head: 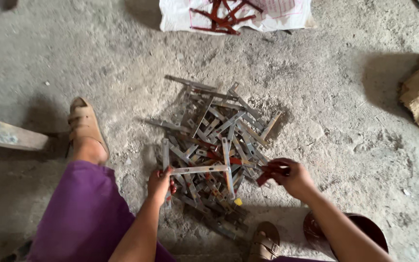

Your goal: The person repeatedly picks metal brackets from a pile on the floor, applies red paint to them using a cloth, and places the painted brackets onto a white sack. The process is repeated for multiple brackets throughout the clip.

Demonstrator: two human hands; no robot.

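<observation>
My left hand (159,185) is clenched on one end of a grey metal strip (200,169) over the near side of the strip pile (217,140); my right hand (292,177) pinches a red piece (266,175) just beside it; beyond, at the floor's (98,58) far edge, a white sack (233,14) carries red strips (224,15).

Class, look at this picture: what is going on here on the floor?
A person crouches over a heap of grey metal strips on a dusty concrete floor. The left hand holds one strip level above the heap. The right hand grips a small red piece. More red pieces lie on a white sack.
</observation>
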